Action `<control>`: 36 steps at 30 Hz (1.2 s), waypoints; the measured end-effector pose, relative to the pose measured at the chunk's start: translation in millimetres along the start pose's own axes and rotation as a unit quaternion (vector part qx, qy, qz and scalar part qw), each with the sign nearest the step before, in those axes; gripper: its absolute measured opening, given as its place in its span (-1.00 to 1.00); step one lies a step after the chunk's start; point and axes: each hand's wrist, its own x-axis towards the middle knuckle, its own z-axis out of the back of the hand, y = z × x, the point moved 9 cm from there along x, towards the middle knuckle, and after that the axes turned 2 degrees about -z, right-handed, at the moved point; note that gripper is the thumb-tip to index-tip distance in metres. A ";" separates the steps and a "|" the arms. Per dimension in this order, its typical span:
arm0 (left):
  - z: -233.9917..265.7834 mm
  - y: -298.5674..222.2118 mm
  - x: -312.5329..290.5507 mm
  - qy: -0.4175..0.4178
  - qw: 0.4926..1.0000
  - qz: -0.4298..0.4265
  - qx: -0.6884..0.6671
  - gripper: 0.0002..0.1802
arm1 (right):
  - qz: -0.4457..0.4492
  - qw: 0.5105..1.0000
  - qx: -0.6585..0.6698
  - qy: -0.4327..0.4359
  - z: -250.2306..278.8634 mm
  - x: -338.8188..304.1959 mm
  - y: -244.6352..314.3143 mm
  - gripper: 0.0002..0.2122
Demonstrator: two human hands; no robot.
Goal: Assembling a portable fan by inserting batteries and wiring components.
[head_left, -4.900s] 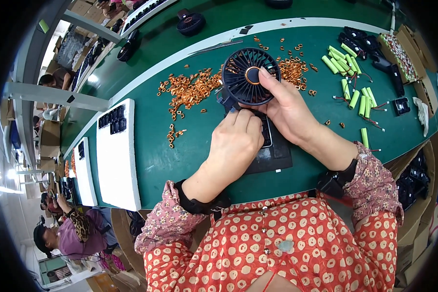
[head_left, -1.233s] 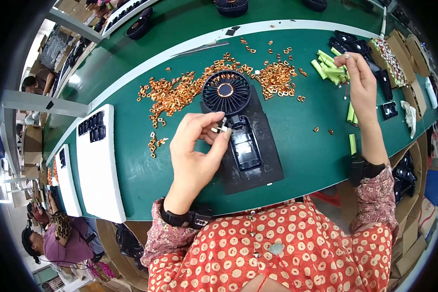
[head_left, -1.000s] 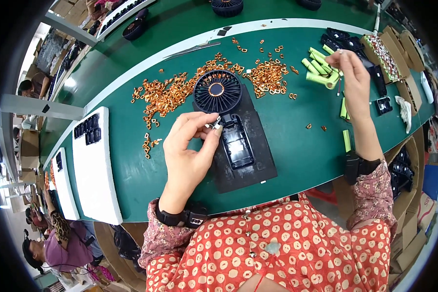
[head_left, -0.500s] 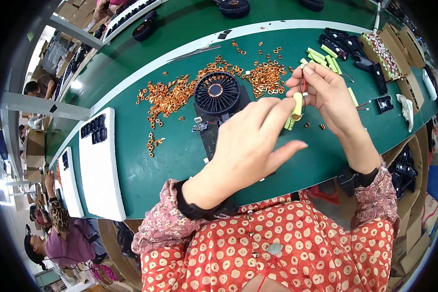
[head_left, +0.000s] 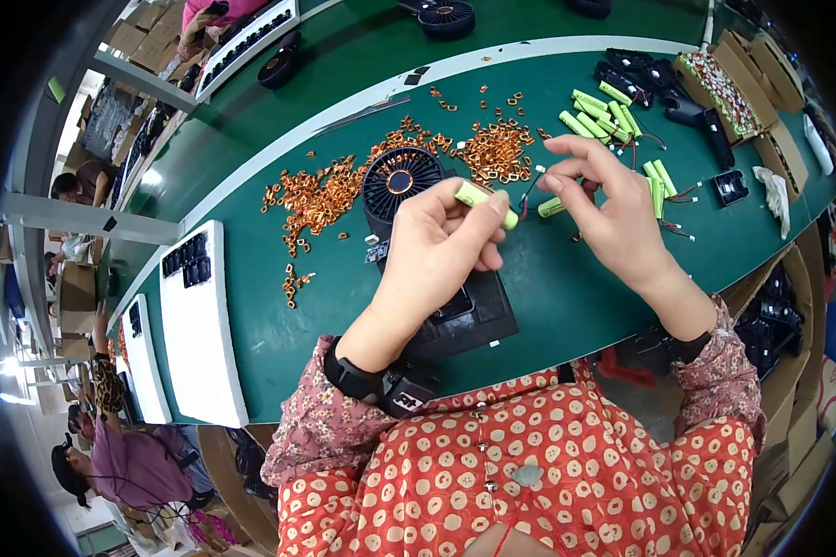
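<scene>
My left hand (head_left: 434,232) is closed around a light-green cylindrical battery (head_left: 472,194), its thumb pressed along the side. Thin dark and red wires (head_left: 526,197) run from the battery's end up to a small white plug (head_left: 540,169). At these wires, close to the plug, the thumb and a finger of my right hand (head_left: 618,204) pinch, while the index finger is raised. Another green battery (head_left: 552,207) lies on the table under the right fingertips. Behind my left hand is a black round fan (head_left: 402,176), its lower body partly covered by the hand. A small circuit board (head_left: 377,251) sits beside it.
Loose copper-coloured rings (head_left: 320,200) spread over the green table (head_left: 288,371). Several batteries (head_left: 604,116) with wires lie at the far right, near black casings (head_left: 712,130) and a cardboard box (head_left: 729,88). White foam trays (head_left: 200,334) stand left. Other people work at the left.
Both hands have moved apart. My left hand drew back left with a battery, now tilted, and my right hand pinches its wires. A pair of batteries at the right, earlier mostly covered, now shows.
</scene>
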 end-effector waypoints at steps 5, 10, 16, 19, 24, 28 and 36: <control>-4.1 -5.7 -18.6 0.101 0.991 0.018 -0.085 -0.76 | 0.027 0.994 -0.108 0.016 4.8 16.1 -23.6 -0.84; 16.3 -37.1 -39.8 -0.046 0.978 -0.169 0.112 -0.75 | 0.040 0.934 -0.352 -0.040 35.6 13.5 -27.9 -0.82; -11.5 -66.9 -80.4 -0.062 0.783 -0.462 0.413 -0.54 | -0.134 0.936 0.287 0.155 -43.3 -14.7 4.7 -0.71; -17.7 -58.0 -86.6 -0.053 0.754 -0.467 0.459 -0.54 | -0.154 0.898 0.395 0.115 -63.8 -16.8 13.5 -0.82; -19.1 -46.6 -94.4 -0.031 0.731 -0.461 0.502 -0.52 | -0.139 0.905 0.381 0.125 -79.2 -17.7 20.3 -0.88; 6.7 -54.1 -102.6 -0.021 0.757 -0.439 0.483 -0.41 | -0.232 0.826 0.487 0.163 -95.0 -20.6 11.2 -0.84; 130.5 4.4 -63.5 -0.164 0.932 -0.100 0.308 -0.64 | -0.243 0.868 0.337 0.272 -116.6 -19.3 14.3 -0.82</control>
